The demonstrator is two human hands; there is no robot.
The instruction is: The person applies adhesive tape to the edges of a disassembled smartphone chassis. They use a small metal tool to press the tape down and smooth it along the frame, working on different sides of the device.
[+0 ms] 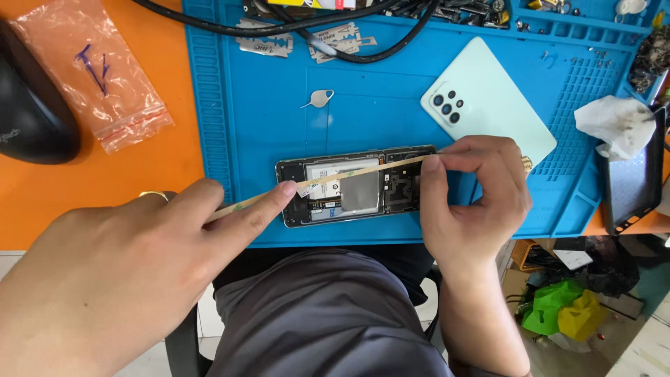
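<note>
An opened phone [349, 202] lies on a blue work mat [265, 119], its battery and boards exposed. A thin beige strip [349, 173] stretches across it. My left hand [139, 258] holds the strip's left end, index finger pointing at the phone's left edge. My right hand [474, 195] pinches the strip's right end over the phone's right end. The pale green back cover [495, 105] lies face down further back on the mat.
On the orange table sit a black mouse [31, 112] and a clear zip bag [98, 70]. A SIM pin [317, 99], razor blades [269, 43], black cables [293, 24], a crumpled tissue [614, 122] and a dark tray [635, 181] surround the phone.
</note>
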